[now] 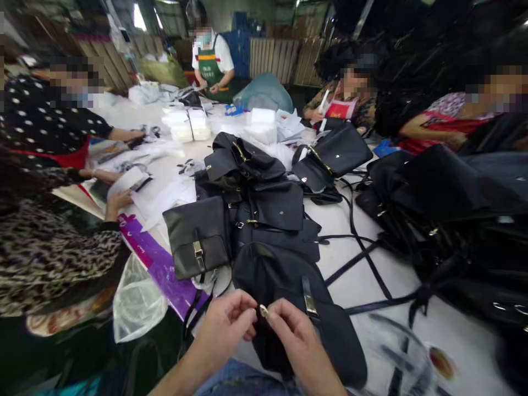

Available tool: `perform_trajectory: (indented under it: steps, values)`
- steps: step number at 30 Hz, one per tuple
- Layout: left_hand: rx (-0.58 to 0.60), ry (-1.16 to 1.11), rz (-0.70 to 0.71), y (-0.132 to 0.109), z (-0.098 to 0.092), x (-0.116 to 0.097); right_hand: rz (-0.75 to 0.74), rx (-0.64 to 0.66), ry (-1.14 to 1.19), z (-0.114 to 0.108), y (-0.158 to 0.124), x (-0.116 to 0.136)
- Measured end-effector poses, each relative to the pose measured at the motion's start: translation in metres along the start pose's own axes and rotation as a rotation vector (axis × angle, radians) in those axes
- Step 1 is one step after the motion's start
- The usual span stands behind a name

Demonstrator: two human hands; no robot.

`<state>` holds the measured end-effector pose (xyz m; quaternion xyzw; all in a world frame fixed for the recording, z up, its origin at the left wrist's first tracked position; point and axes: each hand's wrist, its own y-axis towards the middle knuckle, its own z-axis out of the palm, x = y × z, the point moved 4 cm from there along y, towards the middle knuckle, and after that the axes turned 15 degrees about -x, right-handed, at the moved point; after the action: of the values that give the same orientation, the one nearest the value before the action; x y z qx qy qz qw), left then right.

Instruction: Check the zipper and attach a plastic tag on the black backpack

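Note:
A black backpack (280,275) lies at the table's front edge, with a gold buckle (310,305) on its strap. Over it, a small gold metal fitting (263,311) shows between my two hands. My right hand (295,333) pinches this fitting between thumb and fingertips. My left hand (229,322) is closed just beside it, its fingertips at the dark edge by the fitting; what they grip is hidden. Left of the backpack sits a smaller black bag (198,236) with a gold clasp.
More black bags (276,203) are stacked mid-table, and a large pile (454,203) stands right. Loose straps (363,253) cross the white table. White packets (187,125) lie farther back. Co-workers work around the table. A clear plastic bag (138,302) hangs by the left edge.

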<state>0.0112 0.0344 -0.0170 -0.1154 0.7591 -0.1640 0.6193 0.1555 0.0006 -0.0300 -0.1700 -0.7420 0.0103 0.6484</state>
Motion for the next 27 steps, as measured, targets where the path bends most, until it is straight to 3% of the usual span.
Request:
perform_trajectory:
  steps: [4, 9, 11, 13, 20, 23, 27]
  values:
    - [-0.028, 0.064, 0.055, -0.009, 0.002, 0.0, -0.037, -0.017, -0.016, 0.0, -0.002, 0.002]
    - [0.01, 0.011, -0.089, -0.007, 0.008, 0.008, -0.106, -0.048, -0.065, 0.003, -0.004, 0.005]
    - [-0.002, 0.017, -0.064, -0.006, 0.009, 0.012, -0.129, -0.059, -0.073, 0.005, -0.004, 0.004]
    - [-0.03, 0.073, 0.042, -0.006, 0.009, 0.012, -0.143, -0.066, -0.078, 0.007, -0.004, 0.002]
    - [-0.237, 0.464, 0.618, -0.006, 0.007, -0.003, -0.095, -0.024, -0.085, 0.01, -0.005, -0.002]
    - [-0.313, 0.534, 0.743, 0.002, -0.002, -0.009, 0.009, -0.019, -0.046, 0.008, -0.007, -0.008]
    - [-0.171, 0.44, 0.85, 0.004, -0.014, -0.018, 0.222, -0.016, 0.079, 0.006, -0.008, -0.018]
